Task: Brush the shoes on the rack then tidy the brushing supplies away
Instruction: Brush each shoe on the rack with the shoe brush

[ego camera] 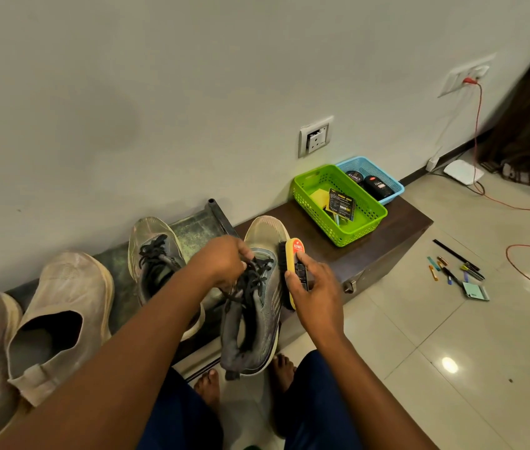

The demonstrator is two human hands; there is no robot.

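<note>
Gripping the grey sneaker (pixel 258 306) by its laces at centre frame, the left hand (pixel 224 263) could let it swing; right hand (pixel 314 287) fingers clasp the brush (pixel 294 266), bristles at the shoe's 3 o'clock flank, liable to snag the laces.

Both forearms are bare; no sleeve reaches into view. No ring, watch or band shows on the left hand (pixel 224 261) or the right hand (pixel 314 292), from the fingers back to the wrists. The legs are clad in dark navy trousers (pixel 319 404). Both feet (pixel 208 389) are bare, toes exposed.
</note>
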